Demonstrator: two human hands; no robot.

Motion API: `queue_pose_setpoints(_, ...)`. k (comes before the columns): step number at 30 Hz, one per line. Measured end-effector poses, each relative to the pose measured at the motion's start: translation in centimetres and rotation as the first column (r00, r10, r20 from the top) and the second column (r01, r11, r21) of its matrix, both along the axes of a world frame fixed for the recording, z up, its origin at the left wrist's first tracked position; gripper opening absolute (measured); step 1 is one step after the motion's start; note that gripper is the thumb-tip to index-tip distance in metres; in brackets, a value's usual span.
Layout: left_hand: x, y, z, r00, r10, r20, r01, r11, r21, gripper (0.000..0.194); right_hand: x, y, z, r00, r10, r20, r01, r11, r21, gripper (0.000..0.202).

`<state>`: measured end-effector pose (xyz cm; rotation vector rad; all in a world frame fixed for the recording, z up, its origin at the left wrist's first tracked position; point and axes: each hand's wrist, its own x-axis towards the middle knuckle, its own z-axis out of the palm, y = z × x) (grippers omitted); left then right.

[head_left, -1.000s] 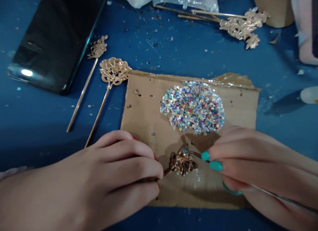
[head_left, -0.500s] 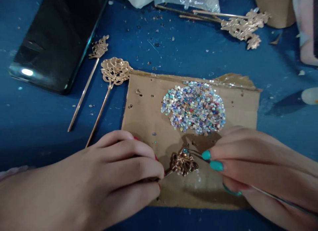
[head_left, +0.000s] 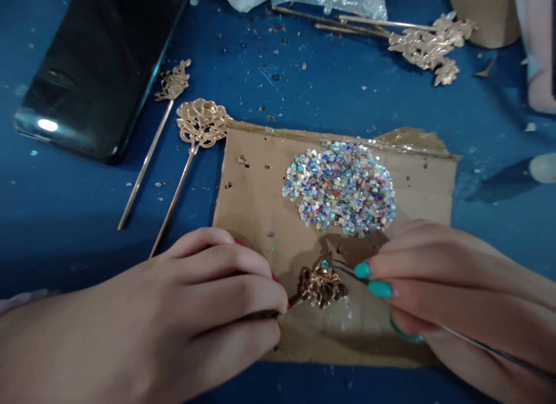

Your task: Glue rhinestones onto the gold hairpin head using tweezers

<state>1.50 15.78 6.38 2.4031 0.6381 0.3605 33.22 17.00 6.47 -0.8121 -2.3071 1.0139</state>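
Observation:
My left hand (head_left: 217, 305) is closed on the thin stem of a gold flower hairpin (head_left: 321, 288), whose head rests over the cardboard (head_left: 256, 201). A small turquoise chip (head_left: 325, 264) sits at the top of the flower. In my right hand (head_left: 434, 276), with turquoise nails, are thin metal tweezers (head_left: 343, 267), their tips beside that chip. Just above the flower lies a pile of shiny multicoloured chips (head_left: 341, 187) on the cardboard.
Two gold hairpins (head_left: 202, 123) lie left of the cardboard, beside a black phone (head_left: 95, 74). More hairpins (head_left: 428, 45) and a plastic bag (head_left: 330, 2) are at the back. A pale rounded object (head_left: 542, 168) stands at the right edge.
The tweezer tips have shifted slightly right, off the turquoise chip, which now shows more clearly on the flower. My left hand looks unmoved.

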Motion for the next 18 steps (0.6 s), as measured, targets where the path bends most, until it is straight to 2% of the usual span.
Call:
queue_pose_setpoints(4,0.04,-0.05,-0.05,1.000,0.003,0.009,-0.003,1.000,0.004,0.018,0.33,-0.43,0.16,0.996,-0.030,0.087,0.034,0.999,-0.038,0.021)
queue_pose_setpoints(11,0.05,0.00,-0.05,0.999,0.025,0.029,-0.023,0.999,-0.043,0.018,-0.09,-0.12,0.46,0.994,-0.042,0.099,0.038,0.998,0.043,0.016)
queue_pose_setpoints(18,0.21,-0.03,0.03,0.999,0.027,0.020,-0.027,1.000,0.000,0.018,-0.22,-0.13,0.38,0.994,-0.040,0.103,0.040,0.999,0.004,0.017)
